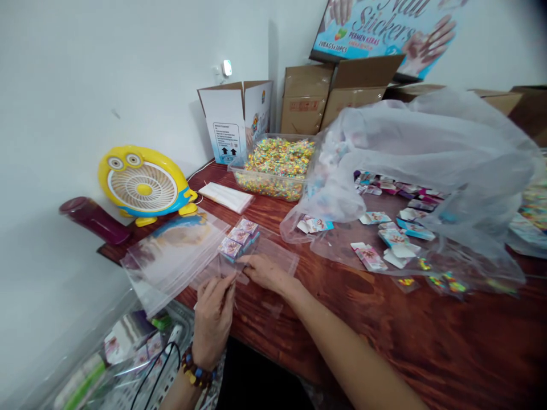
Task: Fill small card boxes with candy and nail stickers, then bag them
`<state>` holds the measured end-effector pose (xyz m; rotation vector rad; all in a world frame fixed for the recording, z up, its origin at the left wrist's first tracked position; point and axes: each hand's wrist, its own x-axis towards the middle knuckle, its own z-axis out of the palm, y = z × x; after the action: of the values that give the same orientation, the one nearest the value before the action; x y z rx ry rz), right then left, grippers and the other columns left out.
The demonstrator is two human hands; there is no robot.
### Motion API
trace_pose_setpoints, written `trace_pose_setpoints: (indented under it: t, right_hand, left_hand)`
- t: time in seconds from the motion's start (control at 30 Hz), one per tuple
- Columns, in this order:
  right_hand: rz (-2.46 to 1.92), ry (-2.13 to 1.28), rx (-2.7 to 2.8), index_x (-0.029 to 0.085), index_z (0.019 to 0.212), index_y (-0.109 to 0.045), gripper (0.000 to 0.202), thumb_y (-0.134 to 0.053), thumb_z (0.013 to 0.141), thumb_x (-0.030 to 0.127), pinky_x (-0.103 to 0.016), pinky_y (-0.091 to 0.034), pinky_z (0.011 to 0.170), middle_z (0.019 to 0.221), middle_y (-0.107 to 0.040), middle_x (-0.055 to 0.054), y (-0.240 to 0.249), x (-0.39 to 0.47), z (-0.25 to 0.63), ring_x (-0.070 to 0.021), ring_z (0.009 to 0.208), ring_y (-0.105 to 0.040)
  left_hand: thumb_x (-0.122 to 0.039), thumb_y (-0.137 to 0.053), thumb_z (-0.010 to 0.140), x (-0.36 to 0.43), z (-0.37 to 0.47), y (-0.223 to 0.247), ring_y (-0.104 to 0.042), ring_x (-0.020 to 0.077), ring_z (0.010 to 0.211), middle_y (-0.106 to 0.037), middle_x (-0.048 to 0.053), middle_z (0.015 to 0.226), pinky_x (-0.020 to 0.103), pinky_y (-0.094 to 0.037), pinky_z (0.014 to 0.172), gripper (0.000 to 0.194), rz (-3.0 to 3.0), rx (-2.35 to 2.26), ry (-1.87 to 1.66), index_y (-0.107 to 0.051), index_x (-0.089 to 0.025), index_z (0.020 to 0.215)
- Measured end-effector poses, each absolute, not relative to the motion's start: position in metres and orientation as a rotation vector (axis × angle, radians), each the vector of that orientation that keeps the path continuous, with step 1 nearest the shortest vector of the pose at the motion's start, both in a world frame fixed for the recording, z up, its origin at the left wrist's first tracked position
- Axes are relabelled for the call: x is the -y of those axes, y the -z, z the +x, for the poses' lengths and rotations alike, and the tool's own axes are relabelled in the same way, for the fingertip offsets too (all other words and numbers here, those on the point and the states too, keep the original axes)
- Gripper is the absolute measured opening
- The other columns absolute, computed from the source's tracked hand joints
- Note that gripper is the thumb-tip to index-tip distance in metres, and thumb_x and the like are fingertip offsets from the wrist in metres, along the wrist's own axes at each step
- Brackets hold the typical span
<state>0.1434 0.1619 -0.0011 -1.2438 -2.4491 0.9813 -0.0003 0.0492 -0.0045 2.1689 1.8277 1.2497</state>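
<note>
1. Fingers [228,290] of the left hand [212,324] were pinched together on the near edge of a clear bag [277,256], just below the centre of the frame; a beaded bracelet [197,370] circled that wrist.
2. The right hand [267,274] reached in from the lower right, its fingertips over the same bag; whether they gripped it could not be told.
3. Small boxes [238,238] with printed tops stood in a row just beyond both hands, near the centre of the frame. Whether they were inside the bag or on top of it was unclear.
4. More clear bags [171,256] lay in a flat stack to the left, partly over the edge of the brown desk [384,336].
5. Behind the stack, at left, stood a yellow fan [143,185] with a dark red bottle [96,219] beside it.
6. Above the small boxes lay a white packet [226,196]; farther back, a clear tub [239,173] held colourful candy [282,156], with a white carton [228,125] behind.
7. At right, a large plastic sack [384,136] bulged over the desk, with loose small cartons [370,256] at its opening and little candy packets [447,282] nearby.
</note>
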Motion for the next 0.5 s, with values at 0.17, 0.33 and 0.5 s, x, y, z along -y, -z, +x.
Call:
trace_pose_setpoints:
  t: [0.17, 0.33, 0.5]
  right_hand:
    - [-1.627, -0.676, 2.319, 0.021, 0.113, -0.065, 0.036, -0.038, 0.090, 0.015, -0.036, -0.046, 0.086, 0.112, -0.069, -0.012, 0.001, -0.184, 0.163, -0.0259, 0.105, -0.063]
    - [-1.619, -0.627, 2.398, 0.027, 0.126, -0.056, 0.043, -0.041, 0.088, 0.014, -0.039, -0.044, 0.089, 0.121, -0.065, -0.011, 0.005, -0.200, 0.169, -0.0261, 0.110, -0.061]
    - [-1.588, -0.606, 2.464, 0.029, 0.132, -0.051, 0.046, -0.039, 0.090, 0.015, -0.039, -0.043, 0.090, 0.128, -0.060, -0.011, 0.008, -0.200, 0.164, -0.0255, 0.114, -0.059]
  left_hand:
    - [-0.021, -0.051, 0.093, -0.049, -0.005, 0.004, -0.062, 0.0189, 0.091, -0.069, 0.005, 0.099, 0.035, -0.046, 0.085, 0.024, 2.218, -1.847, -1.277, -0.061, -0.022, 0.115]
    - [-0.023, -0.051, 0.093, -0.052, -0.007, 0.004, -0.063, 0.0195, 0.091, -0.069, 0.006, 0.099, 0.035, -0.048, 0.083, 0.024, 2.215, -1.858, -1.292, -0.062, -0.022, 0.115]
    - [-0.024, -0.052, 0.093, -0.054, -0.009, 0.002, -0.061, 0.0196, 0.092, -0.069, 0.006, 0.099, 0.038, -0.046, 0.087, 0.023, 2.181, -1.867, -1.263, -0.062, -0.022, 0.114]
